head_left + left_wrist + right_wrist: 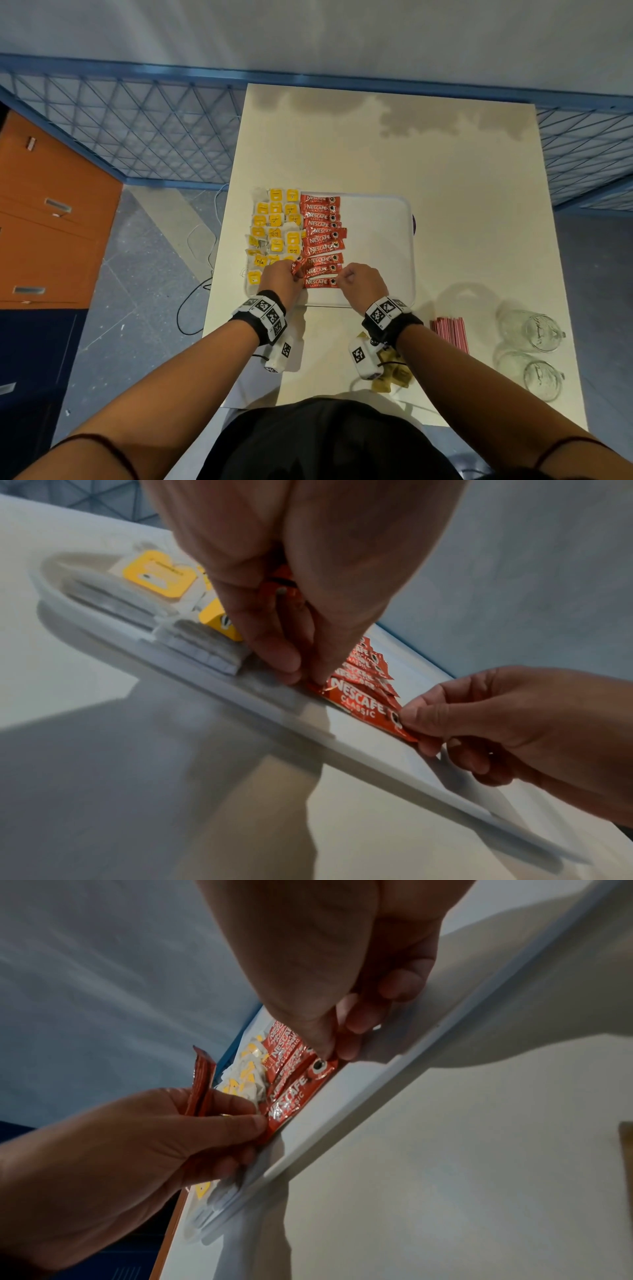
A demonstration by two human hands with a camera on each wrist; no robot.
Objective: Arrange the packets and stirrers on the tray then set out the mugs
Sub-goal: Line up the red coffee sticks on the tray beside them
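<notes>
Pinching opposite ends of nearest coffee sachet [320, 282] on tray [394, 240], left hand [281, 275] clutching spare sachets [297, 266], right hand [363, 281] curled.

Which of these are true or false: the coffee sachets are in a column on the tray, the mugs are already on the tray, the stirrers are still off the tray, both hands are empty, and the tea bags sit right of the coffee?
1. The red coffee sachets lie in a column on the white tray. True.
2. The glass mugs stand on the tray. False: they lie on the table, right of the tray.
3. The pink stirrers are off the tray. True.
4. Both hands are empty. False: the left hand holds spare sachets, and the right hand pinches the nearest sachet.
5. The yellow tea bags sit right of the coffee. False: they sit left.
</notes>
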